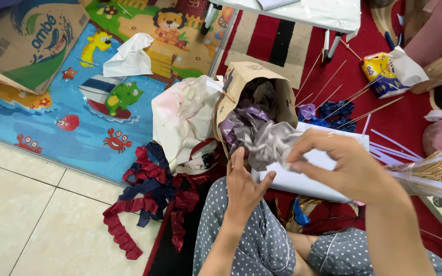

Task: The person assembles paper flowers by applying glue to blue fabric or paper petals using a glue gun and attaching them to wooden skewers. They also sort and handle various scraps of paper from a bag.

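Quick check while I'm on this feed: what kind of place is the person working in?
Likely a home floor used for crafts. A cartoon play mat and red rug cover floor tiles; both hands pull grey crepe paper from a paper bag.

This is looking like a room in a home where someone is sitting on the floor making crafts. A bright play mat (78,102) with cartoon animals is lying on pale floor tiles (26,214). A red rug (400,117) is spreading beside it, with thin sticks (333,92) and crinkly paper strips (144,194) lying all around.
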